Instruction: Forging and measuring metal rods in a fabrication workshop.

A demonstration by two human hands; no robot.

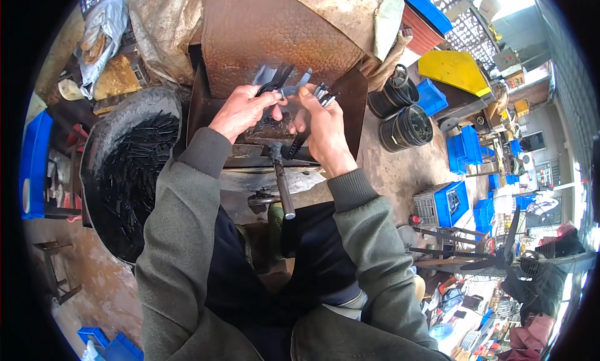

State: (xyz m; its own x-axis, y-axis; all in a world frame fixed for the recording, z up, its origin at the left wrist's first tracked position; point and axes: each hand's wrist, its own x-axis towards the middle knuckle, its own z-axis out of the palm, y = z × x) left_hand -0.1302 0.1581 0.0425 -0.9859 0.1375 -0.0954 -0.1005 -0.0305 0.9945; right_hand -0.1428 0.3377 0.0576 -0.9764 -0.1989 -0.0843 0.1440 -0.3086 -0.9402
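Observation:
My left hand [242, 113] is closed around several slim black pieces [275, 80], which stick up past the fingers. Thumb and fingers of my right hand [326, 133] pinch a thin blue-grey piece [305, 78], and its lower end meets the left fingertips. More dark, ridged rods [325, 95] poke out beside the right hand. Both hands are over a worn metal block [269, 133]. A metal bar handle [284, 189] extends from the block toward me. The exact kind of the small pieces is hard to make out.
On the left stands a large grey-black tub [100, 133] full of thin black rods [140, 164]. A rusty metal sheet [269, 36] rises behind the block. Two black buckets [406, 128] are at the right, with blue crates [462, 150] beyond and a standing fan [503, 258] farther off.

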